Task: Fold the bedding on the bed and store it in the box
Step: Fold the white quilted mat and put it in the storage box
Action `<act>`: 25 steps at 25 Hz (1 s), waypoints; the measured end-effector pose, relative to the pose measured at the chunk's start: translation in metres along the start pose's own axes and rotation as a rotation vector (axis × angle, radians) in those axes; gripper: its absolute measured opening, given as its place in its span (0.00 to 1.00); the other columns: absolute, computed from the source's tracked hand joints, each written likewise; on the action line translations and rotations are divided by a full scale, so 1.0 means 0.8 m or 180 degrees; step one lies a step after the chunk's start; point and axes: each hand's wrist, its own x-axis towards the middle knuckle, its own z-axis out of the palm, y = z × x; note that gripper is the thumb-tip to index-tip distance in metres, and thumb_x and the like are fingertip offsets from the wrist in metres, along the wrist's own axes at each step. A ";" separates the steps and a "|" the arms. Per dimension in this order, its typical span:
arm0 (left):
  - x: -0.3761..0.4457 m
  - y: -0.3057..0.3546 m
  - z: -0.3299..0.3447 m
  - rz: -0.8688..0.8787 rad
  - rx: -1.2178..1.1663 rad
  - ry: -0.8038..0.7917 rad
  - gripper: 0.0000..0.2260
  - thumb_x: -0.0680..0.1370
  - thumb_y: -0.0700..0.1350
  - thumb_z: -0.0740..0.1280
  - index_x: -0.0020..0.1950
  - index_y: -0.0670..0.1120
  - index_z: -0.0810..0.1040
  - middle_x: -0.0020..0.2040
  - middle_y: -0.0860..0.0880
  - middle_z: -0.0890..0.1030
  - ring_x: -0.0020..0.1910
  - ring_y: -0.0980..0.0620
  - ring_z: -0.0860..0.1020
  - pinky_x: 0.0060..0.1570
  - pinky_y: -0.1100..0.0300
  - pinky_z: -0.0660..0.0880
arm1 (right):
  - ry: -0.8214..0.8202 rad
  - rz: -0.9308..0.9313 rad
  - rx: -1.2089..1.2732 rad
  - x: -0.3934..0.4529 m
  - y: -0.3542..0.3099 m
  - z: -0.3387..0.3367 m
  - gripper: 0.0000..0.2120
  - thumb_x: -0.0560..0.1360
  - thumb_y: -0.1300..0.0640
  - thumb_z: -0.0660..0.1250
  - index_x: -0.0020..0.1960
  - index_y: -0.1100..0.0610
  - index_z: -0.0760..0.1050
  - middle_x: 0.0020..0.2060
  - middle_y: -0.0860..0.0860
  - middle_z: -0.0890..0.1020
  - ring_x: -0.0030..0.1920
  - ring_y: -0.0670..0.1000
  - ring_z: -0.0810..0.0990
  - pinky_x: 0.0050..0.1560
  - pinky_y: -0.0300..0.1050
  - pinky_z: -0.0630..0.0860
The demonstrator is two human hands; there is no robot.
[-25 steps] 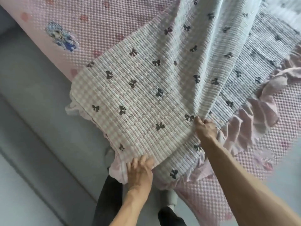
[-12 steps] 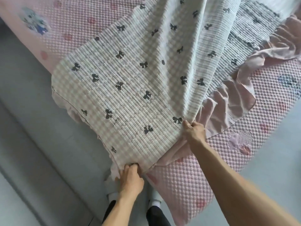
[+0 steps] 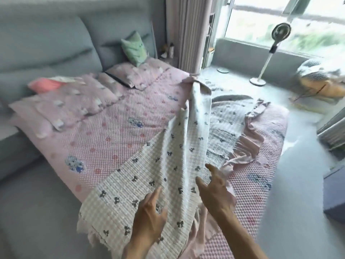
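Standing beyond bed (image 3: 112, 146): fan (image 3: 268, 55); pillows (image 3: 61, 103) at headboard.

A green cushion (image 3: 134, 48) with a small face leans against the grey padded headboard (image 3: 46, 40). Two pink patterned pillows (image 3: 63, 103) lie below it, a coral one (image 3: 45, 85) tucked behind them. A pale curtain (image 3: 183, 32) hangs beside the window (image 3: 280, 21). A white pedestal fan (image 3: 271, 51) stands on the grey floor (image 3: 302, 180) (its head tilted upward), near a yellow and white bundle (image 3: 321, 81) at the right.
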 end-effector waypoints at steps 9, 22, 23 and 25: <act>-0.023 0.286 -0.034 0.1125 0.0101 0.0633 0.36 0.77 0.52 0.66 0.80 0.57 0.51 0.78 0.50 0.60 0.74 0.48 0.62 0.72 0.52 0.63 | 0.0706 -0.0918 0.0139 -0.002 -0.056 -0.300 0.27 0.76 0.50 0.69 0.72 0.46 0.65 0.71 0.49 0.70 0.66 0.55 0.74 0.66 0.50 0.70; -0.030 0.649 0.331 0.1087 0.0039 0.0502 0.39 0.75 0.58 0.67 0.80 0.54 0.51 0.80 0.47 0.56 0.76 0.46 0.59 0.72 0.52 0.59 | 0.0890 -0.0785 -0.0704 0.084 0.340 -0.722 0.37 0.74 0.44 0.70 0.77 0.45 0.57 0.75 0.47 0.65 0.69 0.55 0.70 0.67 0.55 0.69; -0.015 0.667 0.348 0.1074 0.0101 0.0521 0.39 0.75 0.57 0.68 0.80 0.54 0.50 0.80 0.47 0.55 0.77 0.46 0.58 0.72 0.51 0.59 | 0.0872 -0.0775 -0.0641 0.101 0.353 -0.738 0.36 0.74 0.45 0.70 0.77 0.45 0.57 0.75 0.47 0.65 0.70 0.56 0.70 0.67 0.55 0.69; 0.011 0.690 0.369 0.1023 0.0204 0.0545 0.40 0.74 0.58 0.67 0.80 0.55 0.49 0.80 0.47 0.55 0.77 0.46 0.57 0.73 0.50 0.58 | 0.0821 -0.0738 -0.0508 0.127 0.362 -0.755 0.36 0.74 0.46 0.70 0.77 0.45 0.57 0.76 0.46 0.64 0.71 0.55 0.68 0.69 0.55 0.67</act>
